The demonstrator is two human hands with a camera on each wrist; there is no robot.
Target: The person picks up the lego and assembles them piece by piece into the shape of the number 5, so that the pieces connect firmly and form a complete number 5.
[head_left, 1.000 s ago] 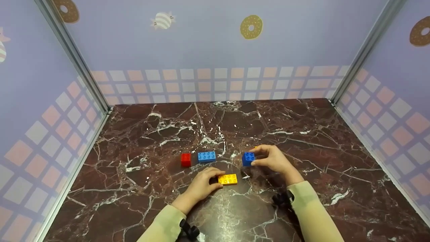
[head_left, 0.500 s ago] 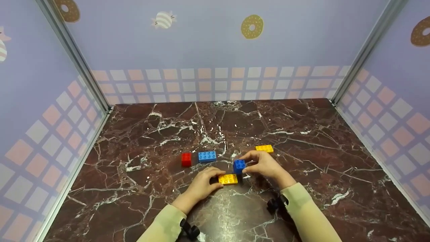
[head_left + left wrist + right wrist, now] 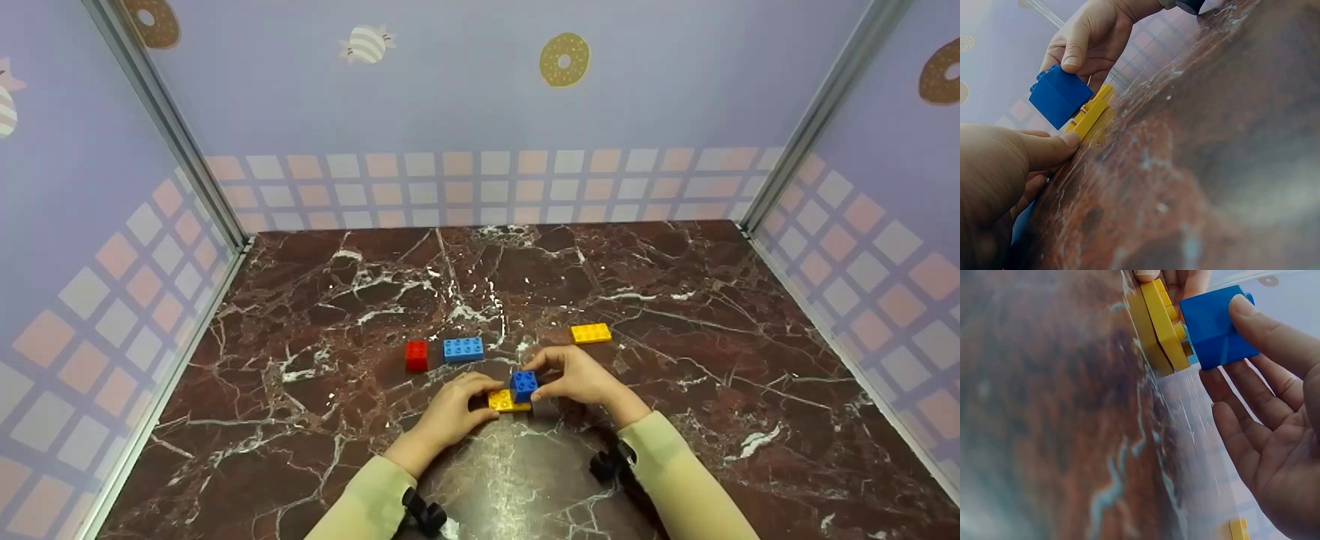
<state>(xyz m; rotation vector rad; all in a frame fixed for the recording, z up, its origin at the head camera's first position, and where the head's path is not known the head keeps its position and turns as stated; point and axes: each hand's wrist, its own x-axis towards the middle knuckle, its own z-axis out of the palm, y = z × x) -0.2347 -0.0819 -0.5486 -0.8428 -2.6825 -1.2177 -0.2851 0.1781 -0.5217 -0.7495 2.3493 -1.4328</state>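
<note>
At lower centre, right hand [image 3: 581,376] pinches dark-blue four-stud brick [image 3: 524,385], moved in from right, now above right end of thin yellow brick [image 3: 504,403]; left hand [image 3: 452,407] pinches its left end. Bricks seem aligned, unjoined.

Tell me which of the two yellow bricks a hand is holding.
The front yellow brick, below the dark blue brick: the left hand pinches it. The back yellow brick lies untouched, farther right.
</note>
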